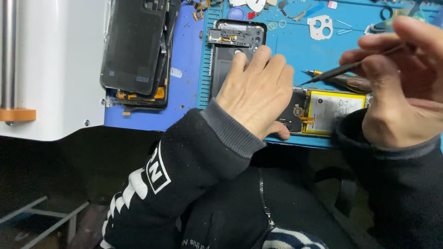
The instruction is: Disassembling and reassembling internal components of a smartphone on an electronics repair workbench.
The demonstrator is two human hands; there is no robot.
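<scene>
My left hand [256,92] lies flat, fingers together, on the blue work mat [300,46], covering the lower part of a black phone back frame [236,36] and one end of an opened phone [323,110] with a yellow-edged battery. My right hand [401,83] is closed around thin black tweezers [346,70], whose tip points left, just above the opened phone and close to my left fingertips. A wooden-handled tool [350,82] lies on the mat under the tweezers.
A stack of opened black phones [136,50] lies on the mat at the left. A white machine housing [55,69] stands at far left. A white camera bezel [322,26], small rings and loose parts lie at the back of the mat.
</scene>
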